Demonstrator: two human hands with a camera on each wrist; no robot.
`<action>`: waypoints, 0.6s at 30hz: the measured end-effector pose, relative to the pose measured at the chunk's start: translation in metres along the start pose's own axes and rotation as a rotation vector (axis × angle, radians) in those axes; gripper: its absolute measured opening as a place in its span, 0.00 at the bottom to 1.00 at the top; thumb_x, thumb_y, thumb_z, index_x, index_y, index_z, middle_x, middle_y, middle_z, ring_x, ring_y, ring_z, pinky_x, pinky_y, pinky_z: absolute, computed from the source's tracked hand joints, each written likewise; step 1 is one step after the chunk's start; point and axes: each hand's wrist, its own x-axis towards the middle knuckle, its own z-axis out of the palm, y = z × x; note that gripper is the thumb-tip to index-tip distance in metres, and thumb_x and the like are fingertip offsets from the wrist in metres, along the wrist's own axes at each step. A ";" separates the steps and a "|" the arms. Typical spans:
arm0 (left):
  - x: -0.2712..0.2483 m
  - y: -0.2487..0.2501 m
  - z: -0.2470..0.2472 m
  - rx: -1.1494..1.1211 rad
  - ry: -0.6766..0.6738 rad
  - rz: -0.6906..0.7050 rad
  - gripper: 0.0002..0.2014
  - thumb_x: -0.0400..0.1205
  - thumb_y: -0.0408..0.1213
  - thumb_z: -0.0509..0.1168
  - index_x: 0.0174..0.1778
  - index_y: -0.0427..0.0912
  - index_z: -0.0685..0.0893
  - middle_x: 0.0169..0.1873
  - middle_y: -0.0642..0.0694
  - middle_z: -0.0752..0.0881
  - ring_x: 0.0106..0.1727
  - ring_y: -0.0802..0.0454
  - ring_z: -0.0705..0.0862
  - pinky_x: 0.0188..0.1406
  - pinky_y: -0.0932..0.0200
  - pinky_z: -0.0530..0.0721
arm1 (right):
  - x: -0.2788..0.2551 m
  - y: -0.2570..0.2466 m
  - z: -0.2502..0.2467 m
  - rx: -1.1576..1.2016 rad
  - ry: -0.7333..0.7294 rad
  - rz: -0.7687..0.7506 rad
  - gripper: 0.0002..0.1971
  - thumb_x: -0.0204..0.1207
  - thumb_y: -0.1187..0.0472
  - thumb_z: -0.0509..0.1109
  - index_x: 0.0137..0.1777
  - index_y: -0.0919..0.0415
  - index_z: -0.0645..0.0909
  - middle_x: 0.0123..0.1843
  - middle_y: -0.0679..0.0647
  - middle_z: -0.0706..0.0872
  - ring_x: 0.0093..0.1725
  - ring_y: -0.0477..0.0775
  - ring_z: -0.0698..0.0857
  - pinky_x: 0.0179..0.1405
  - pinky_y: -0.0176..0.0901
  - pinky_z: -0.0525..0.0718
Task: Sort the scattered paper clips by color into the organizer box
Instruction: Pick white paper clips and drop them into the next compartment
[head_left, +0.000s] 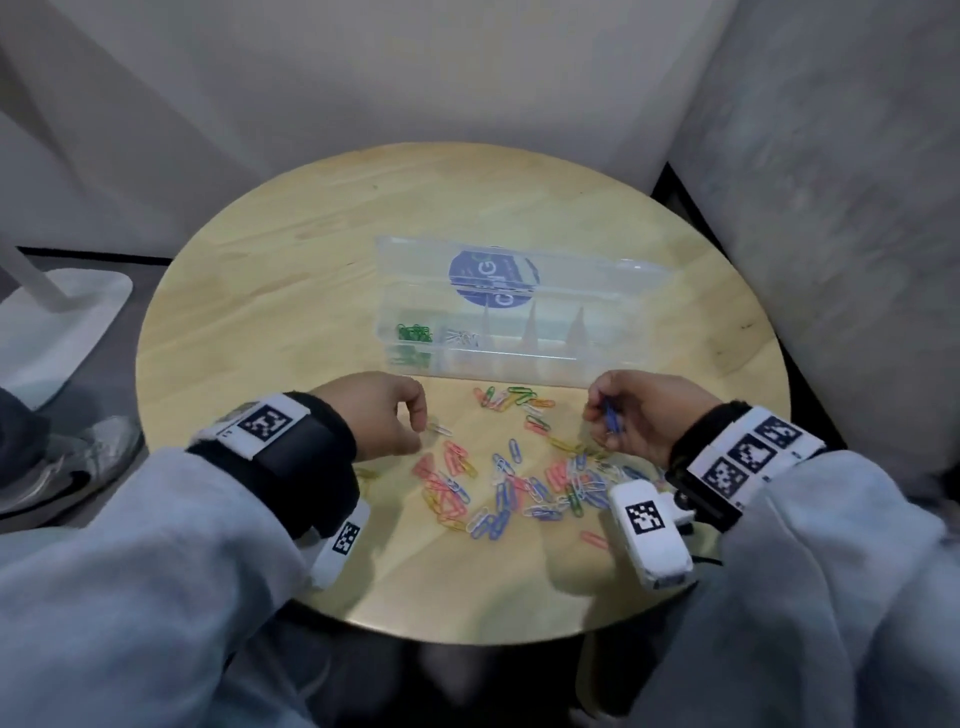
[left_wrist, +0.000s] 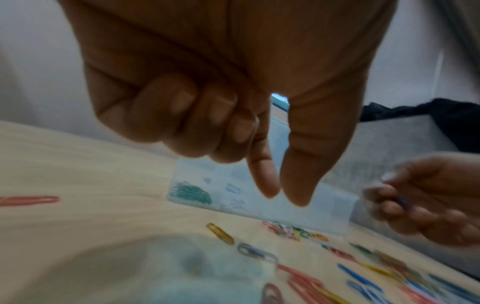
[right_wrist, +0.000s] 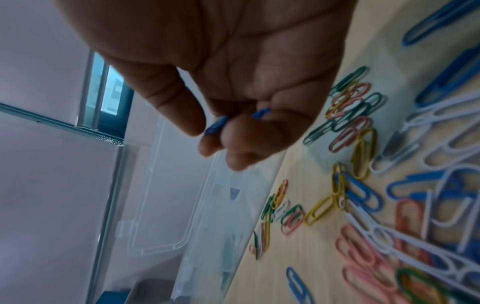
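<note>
Several coloured paper clips (head_left: 519, 483) lie scattered on the round wooden table (head_left: 291, 270), in front of the clear organizer box (head_left: 519, 364). The box's lid is open. Its leftmost compartment holds green clips (head_left: 414, 332) and the one beside it holds white clips (head_left: 462, 338). My left hand (head_left: 423, 423) hovers over a white clip (head_left: 439, 429) on the table. In the left wrist view its index and thumb (left_wrist: 280, 195) point down, and a pale wire shows under the curled fingers. My right hand (head_left: 602, 421) pinches blue clips (right_wrist: 215, 125) just in front of the box.
Small heaps of mixed clips (head_left: 511, 397) lie close to the box's front wall. A white stand base (head_left: 57, 322) and a shoe (head_left: 67, 467) are on the floor at left. Grey upholstery (head_left: 831, 234) rises behind and to the right.
</note>
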 end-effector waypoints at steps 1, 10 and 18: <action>-0.001 0.007 0.003 0.025 -0.020 0.013 0.06 0.73 0.39 0.69 0.37 0.54 0.77 0.27 0.53 0.73 0.27 0.56 0.71 0.28 0.61 0.67 | -0.001 -0.002 0.001 -0.049 -0.011 0.003 0.13 0.80 0.67 0.53 0.33 0.63 0.70 0.29 0.57 0.72 0.21 0.50 0.71 0.15 0.34 0.68; -0.009 0.058 0.037 0.341 -0.148 0.032 0.08 0.72 0.43 0.69 0.45 0.54 0.80 0.41 0.55 0.79 0.45 0.52 0.77 0.35 0.61 0.69 | -0.007 -0.013 -0.008 -0.862 -0.008 -0.127 0.17 0.78 0.57 0.67 0.29 0.57 0.67 0.24 0.51 0.73 0.19 0.48 0.69 0.22 0.37 0.67; -0.008 0.075 0.064 0.447 -0.149 0.017 0.10 0.71 0.50 0.70 0.40 0.53 0.76 0.35 0.55 0.77 0.43 0.51 0.77 0.32 0.61 0.69 | -0.012 -0.009 -0.008 -1.090 -0.014 -0.153 0.16 0.76 0.53 0.68 0.30 0.53 0.68 0.30 0.48 0.76 0.31 0.48 0.74 0.39 0.41 0.73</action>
